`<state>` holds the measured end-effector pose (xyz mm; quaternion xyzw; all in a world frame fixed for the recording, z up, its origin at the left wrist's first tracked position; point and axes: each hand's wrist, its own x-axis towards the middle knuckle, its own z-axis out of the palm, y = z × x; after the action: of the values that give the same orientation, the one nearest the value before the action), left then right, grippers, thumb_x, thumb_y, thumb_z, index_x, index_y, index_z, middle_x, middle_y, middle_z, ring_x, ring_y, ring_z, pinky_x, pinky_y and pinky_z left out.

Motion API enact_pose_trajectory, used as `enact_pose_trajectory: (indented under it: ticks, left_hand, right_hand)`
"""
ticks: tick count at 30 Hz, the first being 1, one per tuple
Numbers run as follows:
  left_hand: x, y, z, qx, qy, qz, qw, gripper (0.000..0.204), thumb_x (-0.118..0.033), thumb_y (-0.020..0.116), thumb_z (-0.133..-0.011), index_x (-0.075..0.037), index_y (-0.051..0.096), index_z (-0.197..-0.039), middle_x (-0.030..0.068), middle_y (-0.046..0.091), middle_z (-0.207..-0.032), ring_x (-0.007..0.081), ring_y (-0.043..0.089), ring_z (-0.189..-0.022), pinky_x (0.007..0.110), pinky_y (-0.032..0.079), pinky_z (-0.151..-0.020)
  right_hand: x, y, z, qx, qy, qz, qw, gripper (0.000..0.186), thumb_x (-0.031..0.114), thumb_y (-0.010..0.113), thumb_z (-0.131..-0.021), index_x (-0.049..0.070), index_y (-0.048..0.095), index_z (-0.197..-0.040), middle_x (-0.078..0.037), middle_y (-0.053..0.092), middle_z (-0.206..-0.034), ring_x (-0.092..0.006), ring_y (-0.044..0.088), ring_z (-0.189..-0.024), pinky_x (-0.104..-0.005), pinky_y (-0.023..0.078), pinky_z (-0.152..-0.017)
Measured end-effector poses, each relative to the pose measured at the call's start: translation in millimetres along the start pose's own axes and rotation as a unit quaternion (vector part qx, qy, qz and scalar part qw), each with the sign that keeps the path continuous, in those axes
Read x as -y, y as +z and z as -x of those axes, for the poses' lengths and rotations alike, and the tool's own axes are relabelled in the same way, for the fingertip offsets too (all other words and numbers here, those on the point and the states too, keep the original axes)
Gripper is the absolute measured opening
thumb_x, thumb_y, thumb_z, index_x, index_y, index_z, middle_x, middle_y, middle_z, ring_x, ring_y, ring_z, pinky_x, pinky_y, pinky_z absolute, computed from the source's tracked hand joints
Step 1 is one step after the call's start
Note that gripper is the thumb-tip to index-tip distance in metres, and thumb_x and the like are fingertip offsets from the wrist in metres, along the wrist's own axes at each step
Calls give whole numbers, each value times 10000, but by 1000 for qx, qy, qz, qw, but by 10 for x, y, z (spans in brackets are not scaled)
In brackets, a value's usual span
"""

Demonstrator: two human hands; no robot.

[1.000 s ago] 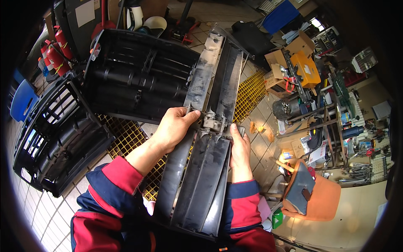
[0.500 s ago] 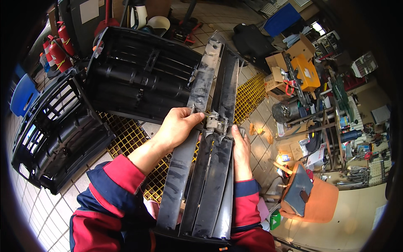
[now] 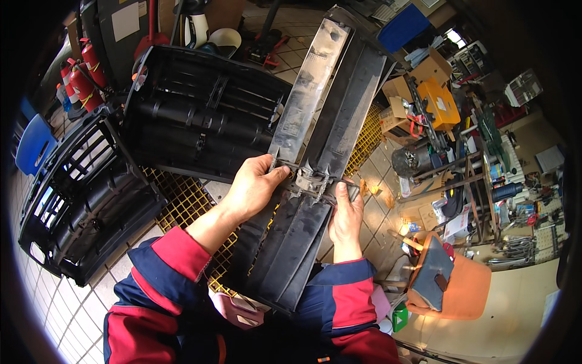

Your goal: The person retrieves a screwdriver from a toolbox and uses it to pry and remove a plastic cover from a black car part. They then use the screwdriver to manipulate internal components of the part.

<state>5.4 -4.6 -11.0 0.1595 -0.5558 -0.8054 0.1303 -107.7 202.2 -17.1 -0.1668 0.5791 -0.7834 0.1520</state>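
I hold a long, dusty radiator grille shutter [image 3: 308, 91] of dark plastic between both hands. Its slats run from near my body towards the far side, leaning slightly to the right. A joint mechanism [image 3: 311, 181] sits across its middle, between the two sets of slats. My left hand [image 3: 250, 187] is closed on the left edge beside that mechanism, thumb on top. On the opposite edge my right hand [image 3: 347, 221] grips it, thumb up against the frame; the fingers beneath are partly hidden.
Two black slatted bumper-like panels [image 3: 200, 121] lie to the left, by yellow floor grating [image 3: 182, 200]. Red fire extinguishers [image 3: 85, 85] stand far left. An orange chair [image 3: 464, 291] and a cluttered tool bench [image 3: 515, 242] are on the right. A pink object [image 3: 236, 309] is below the shutter.
The shutter has tilted and shifted away from me: its far end sits higher in view and further right, its near end has drawn up from my lap. Both hands keep their grip.
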Motion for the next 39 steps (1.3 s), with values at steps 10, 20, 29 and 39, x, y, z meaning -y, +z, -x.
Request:
enact_pose_trajectory:
  ticks: [10, 20, 29, 39]
  left_hand:
    - [-40, 61, 11, -8, -73, 37, 997, 229, -179, 700, -1089, 27, 747, -1176, 64, 794, -1028, 122, 712, -882, 312, 605, -819]
    - [23, 24, -46, 10, -113, 118, 986, 225, -181, 732, -1064, 26, 753, -1148, 79, 799, -1011, 145, 736, -845, 323, 627, -789]
    - [146, -15, -112, 35, -70, 105, 991, 253, -223, 738, -1060, 11, 752, -1157, 57, 792, -1045, 138, 723, -897, 327, 605, -878]
    - [73, 26, -83, 15, -68, 100, 993, 191, -152, 722, -1060, -1, 766, -1169, 53, 804, -1051, 136, 736, -901, 313, 604, -873]
  right_hand:
    - [3, -55, 11, -2, 5, 50, 999, 365, 206, 704, -1097, -44, 668, -1361, -70, 737, -1237, -160, 686, -1115, -344, 537, -1031]
    - [139, 11, 83, 3, -18, 49, 999, 421, 290, 698, -1099, -52, 695, -1345, -81, 755, -1201, -167, 697, -1083, -338, 546, -1006]
    - [228, 21, 114, 22, -66, 92, 993, 487, 327, 693, -1096, -52, 662, -1400, -98, 748, -1194, -165, 715, -1028, -337, 594, -946]
    - [148, -41, 65, 27, -34, 81, 996, 559, 343, 728, -1072, -43, 617, -1461, -83, 704, -1274, -172, 686, -1100, -344, 575, -987]
